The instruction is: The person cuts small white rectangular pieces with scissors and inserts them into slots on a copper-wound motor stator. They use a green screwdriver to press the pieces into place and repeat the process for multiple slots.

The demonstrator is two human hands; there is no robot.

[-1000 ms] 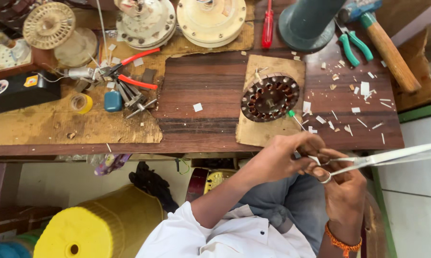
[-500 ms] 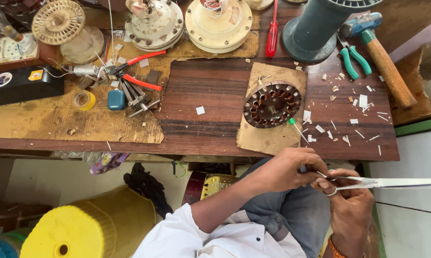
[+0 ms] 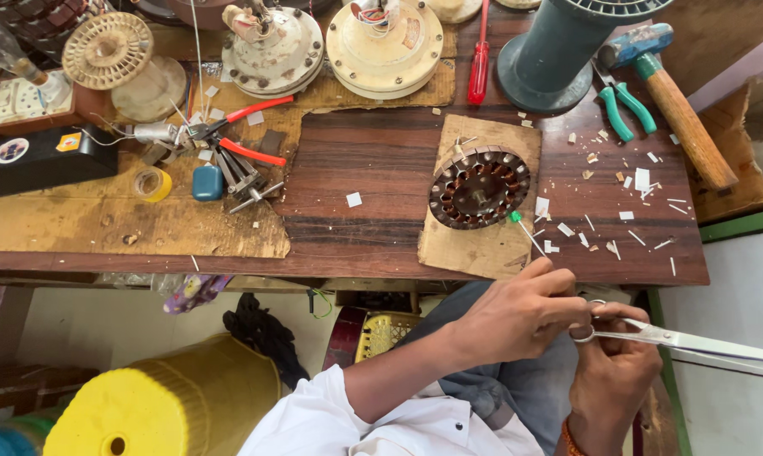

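My right hand point(image 3: 614, 376), with an orange band at the wrist, grips a pair of long steel scissors point(image 3: 694, 344) by the handle rings; the blades point right, off the frame edge, slightly apart. My left hand point(image 3: 517, 317) comes in from the lower left in a white sleeve, fingers pinched together at the scissors' handle ring. Whether something small sits between those fingertips is hidden. Both hands hover over my lap, just below the front edge of the wooden workbench point(image 3: 356, 245). A round copper-wound motor stator point(image 3: 480, 187) lies on a cardboard piece point(image 3: 474, 249) just above my left hand.
White paper scraps point(image 3: 626, 215) litter the bench's right side. Behind stand a grey cone spool point(image 3: 559, 55), a hammer point(image 3: 681, 110), green pliers point(image 3: 622, 110), a red screwdriver point(image 3: 480, 59), red pliers point(image 3: 246, 131), two fan motor housings point(image 3: 386, 38) and tape point(image 3: 152, 182). A yellow spool point(image 3: 145, 405) sits below left.
Both hands sank a little toward my lap with the scissors. The blades swung from tilted up to nearly level and closed to a narrow gap. The view shifted slightly.
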